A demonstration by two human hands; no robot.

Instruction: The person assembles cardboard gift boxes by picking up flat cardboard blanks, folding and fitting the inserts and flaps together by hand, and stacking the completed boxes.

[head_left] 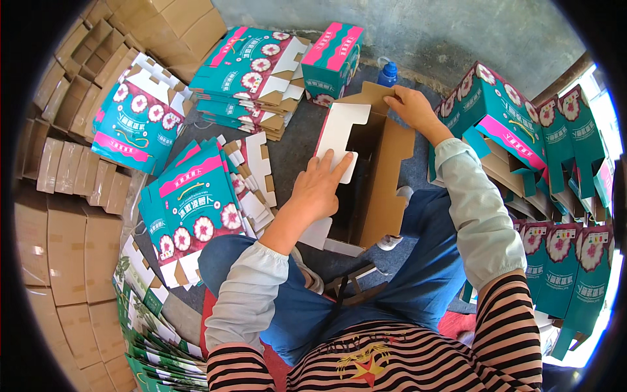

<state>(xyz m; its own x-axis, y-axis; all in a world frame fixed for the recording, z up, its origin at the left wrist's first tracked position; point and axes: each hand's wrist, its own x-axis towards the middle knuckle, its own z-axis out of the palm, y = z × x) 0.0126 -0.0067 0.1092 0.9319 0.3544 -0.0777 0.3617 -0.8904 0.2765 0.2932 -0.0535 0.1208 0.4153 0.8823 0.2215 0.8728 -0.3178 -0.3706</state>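
Note:
A half-folded cardboard box (379,189), brown inside with white flaps, stands open between my knees on the grey floor. My left hand (318,186) presses flat on its white left flap, fingers spread. My right hand (411,108) grips the far brown edge of the same box at its top. A stack of flat teal and pink printed box blanks (192,209) lies just left of my left arm.
More flat teal blanks (251,75) are piled at the back, with one assembled teal box (333,59) and a blue bottle (387,73) beside them. Assembled teal boxes (522,137) crowd the right. Brown cardboard stacks (72,215) fill the left side.

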